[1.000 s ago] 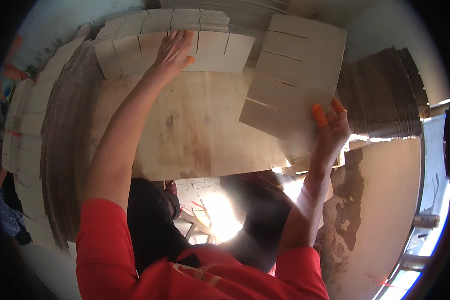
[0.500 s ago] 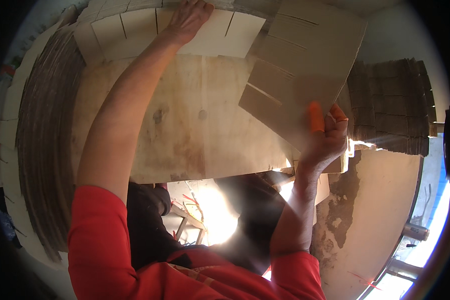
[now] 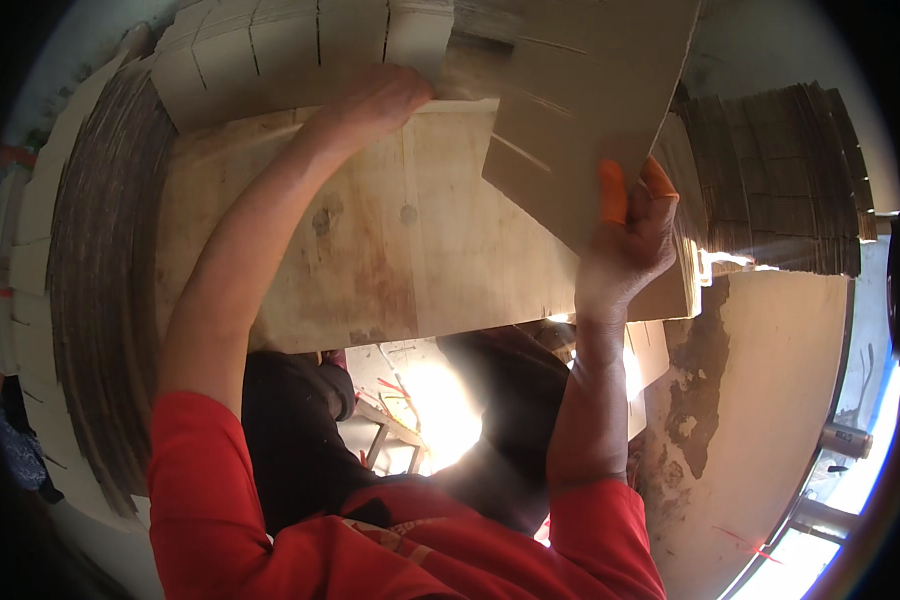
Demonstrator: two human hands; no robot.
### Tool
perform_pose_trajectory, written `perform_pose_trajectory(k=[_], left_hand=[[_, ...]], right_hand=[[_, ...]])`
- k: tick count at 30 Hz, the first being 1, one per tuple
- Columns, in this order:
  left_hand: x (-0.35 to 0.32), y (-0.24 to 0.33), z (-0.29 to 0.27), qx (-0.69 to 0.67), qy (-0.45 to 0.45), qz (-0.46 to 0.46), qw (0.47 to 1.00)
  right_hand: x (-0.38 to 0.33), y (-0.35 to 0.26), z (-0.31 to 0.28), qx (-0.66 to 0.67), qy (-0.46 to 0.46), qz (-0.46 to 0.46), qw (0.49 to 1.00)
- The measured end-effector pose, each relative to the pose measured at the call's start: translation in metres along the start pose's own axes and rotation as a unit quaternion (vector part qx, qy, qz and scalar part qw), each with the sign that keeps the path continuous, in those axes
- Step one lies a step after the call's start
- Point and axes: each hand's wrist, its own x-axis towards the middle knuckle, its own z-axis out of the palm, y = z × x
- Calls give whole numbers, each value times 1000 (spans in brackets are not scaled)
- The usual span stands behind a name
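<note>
My right hand (image 3: 630,225), with orange covers on the thumb and a finger, pinches the lower edge of a slotted cardboard sheet (image 3: 590,110). The sheet is tilted up over the right part of a wooden board, with several slits along its left side. My left hand (image 3: 385,98) reaches to the far side of the board, its fingers curled at the near edge of pale slotted cardboard (image 3: 290,60). Its fingertips are partly hidden, so what they grip cannot be made out.
The wooden board (image 3: 370,240) lies before me. Tall stacks of cardboard stand at the left (image 3: 110,260) and the right (image 3: 780,180). A wall with peeling plaster (image 3: 760,370) rises at the right. Bright light falls on the floor below the board, beside a small stool (image 3: 395,435).
My left hand has come down from the top of the pale cardboard to its near edge. My right hand has moved up and slightly left with the sheet.
</note>
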Motion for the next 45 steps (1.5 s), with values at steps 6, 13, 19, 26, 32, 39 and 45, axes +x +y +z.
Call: perform_pose_trajectory(k=[6, 13, 19, 26, 32, 39, 45], left_hand=[[-5, 37, -2, -20, -23, 22, 999], [-7, 72, -23, -78, -26, 18, 996], [-9, 111, -47, -36, -19, 76, 996], [-19, 139, -69, 94, -61, 91, 989], [-30, 134, -58, 48, -20, 77, 996], [-22, 104, -82, -256, -207, -86, 940], [-7, -34, -40, 40, 64, -142, 987]], right_hand=[[0, 11, 3, -4, 9, -82, 997], [-2, 13, 4, -6, -30, -81, 996], [-4, 21, 15, -140, -82, -81, 984], [1, 12, 15, -268, -125, -49, 954], [-12, 16, 25, -256, -134, -41, 956], [-17, 38, 40, -121, -128, -60, 983], [-19, 13, 42, -110, -118, -79, 984]])
